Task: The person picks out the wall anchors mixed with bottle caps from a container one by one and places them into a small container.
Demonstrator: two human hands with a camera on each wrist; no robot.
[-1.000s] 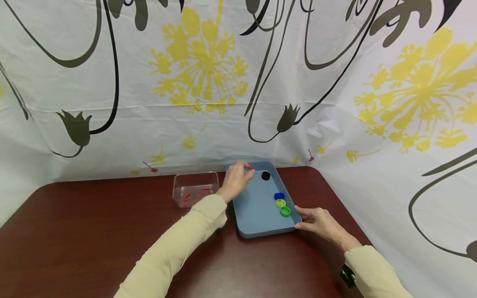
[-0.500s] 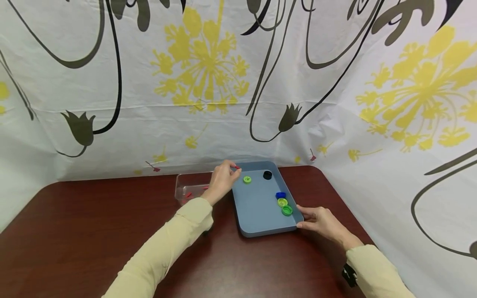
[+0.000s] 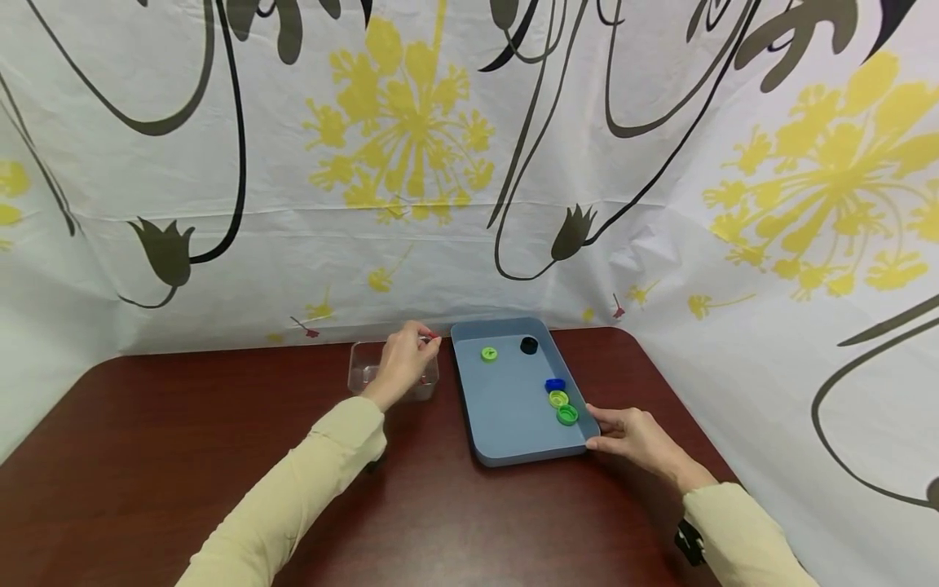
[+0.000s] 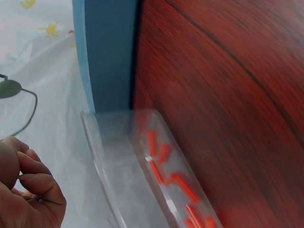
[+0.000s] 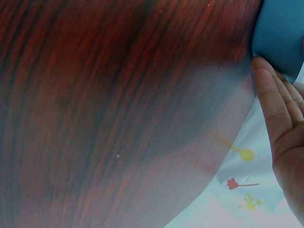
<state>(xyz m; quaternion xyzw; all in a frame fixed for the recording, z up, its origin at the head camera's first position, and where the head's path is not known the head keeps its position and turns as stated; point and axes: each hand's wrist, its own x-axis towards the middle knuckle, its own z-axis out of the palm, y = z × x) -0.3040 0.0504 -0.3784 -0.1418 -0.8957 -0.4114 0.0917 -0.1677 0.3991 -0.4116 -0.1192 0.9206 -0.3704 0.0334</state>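
Observation:
My left hand (image 3: 402, 359) pinches a small red stick (image 3: 433, 335) above the right part of a clear plastic box (image 3: 361, 367). In the left wrist view its fingers (image 4: 42, 187) are curled, and the stick is hidden there. Red sticks (image 4: 185, 187) lie scattered in the box. My right hand (image 3: 637, 440) holds the near right corner of a blue-grey tray (image 3: 506, 432), thumb and fingers on either side of that corner. On the tray sit a light green cap (image 3: 489, 354), a black cap (image 3: 529, 346), and a touching row of blue (image 3: 555, 385), yellow (image 3: 558, 399) and green caps (image 3: 567, 416).
The dark reddish-brown table (image 3: 183, 432) bears both containers near its back edge, box left of tray with a narrow gap between. A white flower-printed sheet (image 3: 440, 269) hangs close behind the table and along its right side.
My left hand has moved left from over the tray to over the clear box, still pinching the red stick. The light green cap has come into full view. My right hand stays at the tray corner.

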